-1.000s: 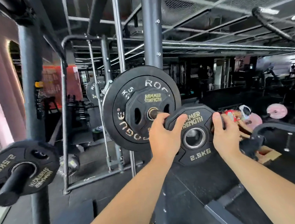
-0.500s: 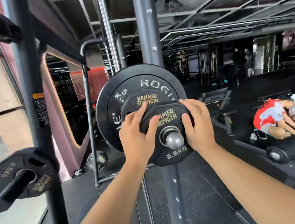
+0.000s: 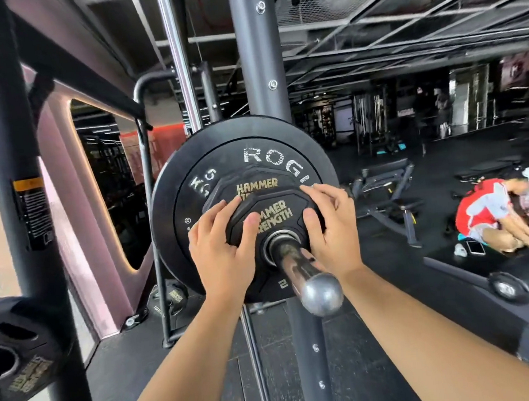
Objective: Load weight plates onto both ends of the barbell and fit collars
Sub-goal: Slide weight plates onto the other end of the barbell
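A small black 2.5 kg Hammer Strength plate (image 3: pixel 275 213) sits on the chrome barbell sleeve (image 3: pixel 304 272), which points toward me. My left hand (image 3: pixel 221 252) grips the plate's left edge, thumb on its face. My right hand (image 3: pixel 331 226) grips its right edge, fingers curled over the rim. Behind it on the same sleeve lie another Hammer Strength plate (image 3: pixel 255 183) and a large black Rogue bumper plate (image 3: pixel 175 214). No collar shows on the sleeve.
A dark rack upright (image 3: pixel 258 57) rises behind the plates, another upright (image 3: pixel 9 190) stands at left. A 2.5 kg plate (image 3: pixel 21 359) hangs on a storage peg at lower left. A person in a red top (image 3: pixel 488 209) crouches on the floor at right, near a bench (image 3: pixel 386 183).
The small plate has slid further along the sleeve toward the other plates, so more chrome sleeve shows in front of it. Both hands moved in with it.
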